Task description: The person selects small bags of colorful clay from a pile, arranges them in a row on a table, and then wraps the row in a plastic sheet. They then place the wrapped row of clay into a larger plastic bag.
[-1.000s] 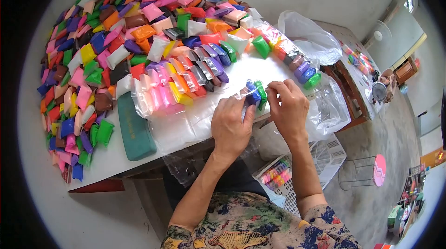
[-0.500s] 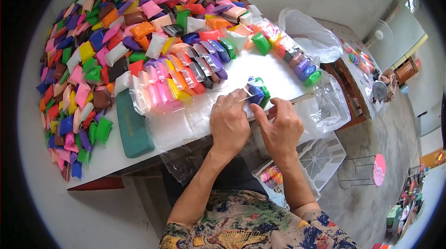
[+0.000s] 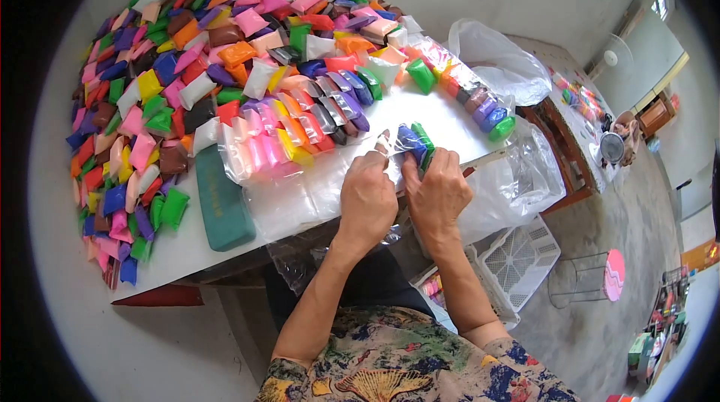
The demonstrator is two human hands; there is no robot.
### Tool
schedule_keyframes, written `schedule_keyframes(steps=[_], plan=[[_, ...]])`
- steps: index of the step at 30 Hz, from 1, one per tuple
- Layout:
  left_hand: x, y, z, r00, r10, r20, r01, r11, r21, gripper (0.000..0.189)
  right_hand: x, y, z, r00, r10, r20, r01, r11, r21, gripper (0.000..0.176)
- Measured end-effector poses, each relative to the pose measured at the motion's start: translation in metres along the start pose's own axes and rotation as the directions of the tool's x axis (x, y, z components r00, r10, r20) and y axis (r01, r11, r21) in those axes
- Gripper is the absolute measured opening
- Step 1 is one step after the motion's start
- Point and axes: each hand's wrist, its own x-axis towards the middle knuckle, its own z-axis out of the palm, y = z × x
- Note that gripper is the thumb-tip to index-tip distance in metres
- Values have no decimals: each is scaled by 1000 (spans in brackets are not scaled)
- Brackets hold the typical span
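Observation:
Blue and green soft packets (image 3: 412, 141), side by side, stand at the table's front edge. My right hand (image 3: 439, 190) is closed round their near end, thumb on the blue side. Just left of them is my left hand (image 3: 367, 196), its fingers curled in a pinch; something white wraps a fingertip. Clear film shows near these fingers, but what they hold is hidden. Flat clear plastic bags (image 3: 289, 199) lie left of my left hand. Behind them sit rows of coloured packets (image 3: 300, 121), pink through orange, black and purple to green.
A large heap of coloured packets (image 3: 150, 87) covers the table's left and back. A green box (image 3: 223, 203) lies at the front edge. A filled clear sleeve (image 3: 469, 94) lies to the right, beside plastic bags (image 3: 517, 177). Below are a white crate (image 3: 517, 263) and a pink-topped stool (image 3: 614, 275).
My right hand has moved slightly left and closed round the blue and green packets. My left hand has shifted a little away from them. The view has tilted slightly.

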Motion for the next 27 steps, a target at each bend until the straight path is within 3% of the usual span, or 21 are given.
schedule_keyframes(steps=[3,9,15,16,18,21,27], plan=[[-2,-1,-11,988,-144,55,153,963,-221,50,0,-2,0,1000,11,1,-11,1000,-15,36],[-7,0,-13,996,-87,19,89,968,-234,56,2,-3,1,998,51,-20,-53,996,-71,44],[-9,5,-22,982,-182,52,189,935,-299,55,7,-8,1,996,80,-24,-82,991,-107,45],[-11,3,-22,996,-82,-20,78,988,-130,55,6,-7,2,996,81,-23,-83,991,-107,45],[-19,-2,-20,984,145,-104,-117,966,231,53,6,-7,3,997,80,-25,-82,991,-107,45],[-22,-2,-25,982,183,-43,-148,894,422,46,4,-6,2,997,75,-27,-78,992,-101,46],[-25,-6,-28,986,164,-4,-148,900,409,49,-1,-8,-8,997,74,4,-74,993,-88,46]])
